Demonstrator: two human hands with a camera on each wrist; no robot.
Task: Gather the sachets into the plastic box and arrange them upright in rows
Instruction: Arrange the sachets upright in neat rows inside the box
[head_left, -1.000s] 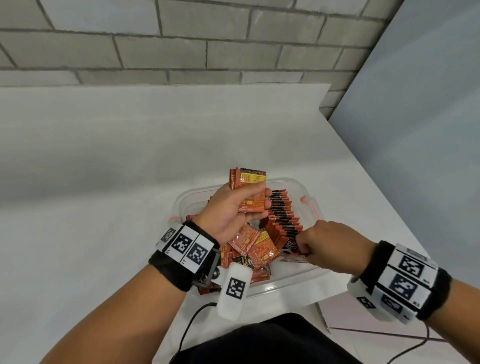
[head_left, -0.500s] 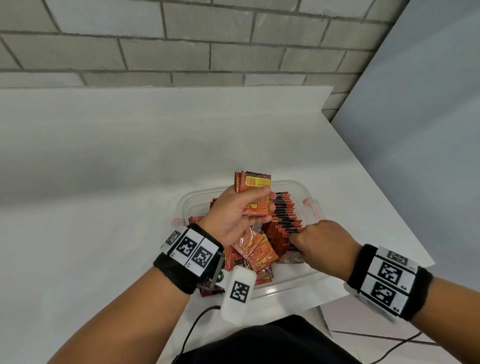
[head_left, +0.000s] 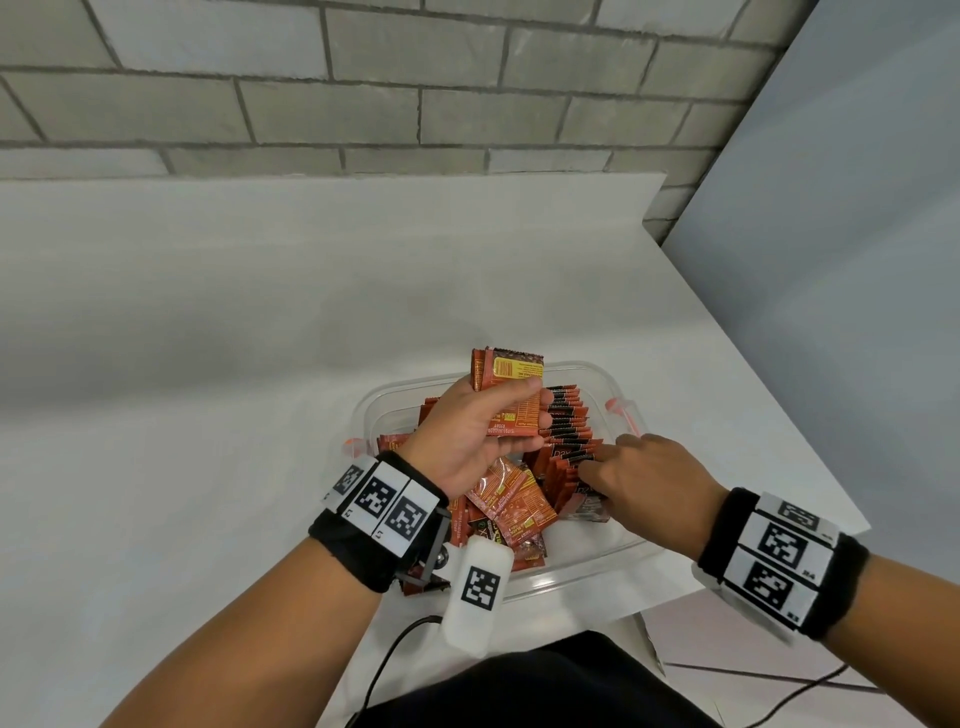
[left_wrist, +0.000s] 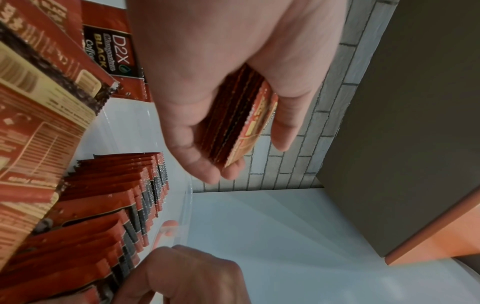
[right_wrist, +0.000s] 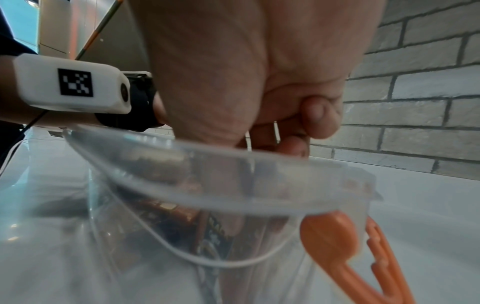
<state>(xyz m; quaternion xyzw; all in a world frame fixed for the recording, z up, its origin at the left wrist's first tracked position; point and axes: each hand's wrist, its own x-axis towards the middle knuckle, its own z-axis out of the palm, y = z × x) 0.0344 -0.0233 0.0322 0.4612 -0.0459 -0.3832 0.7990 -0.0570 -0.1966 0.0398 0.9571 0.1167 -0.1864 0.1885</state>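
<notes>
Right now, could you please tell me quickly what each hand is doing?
Left hand: grips a stack of sachets above the plastic box.
Right hand: fingers down at the upright row; grip cannot be told.

Landmark = clear plastic box (right_wrist: 233, 197), seen from just outside its rim. Right hand (right_wrist: 246, 72) reaches over rim from above, fingers (right_wrist: 319, 115) curled; what they hold can't be told. Sachets (right_wrist: 168, 207) blurred inside, behind near wall. Orange clip (right_wrist: 335, 242) on box's right side. Left wrist w/ white tagged unit (right_wrist: 70, 84) beyond box, left.
</notes>
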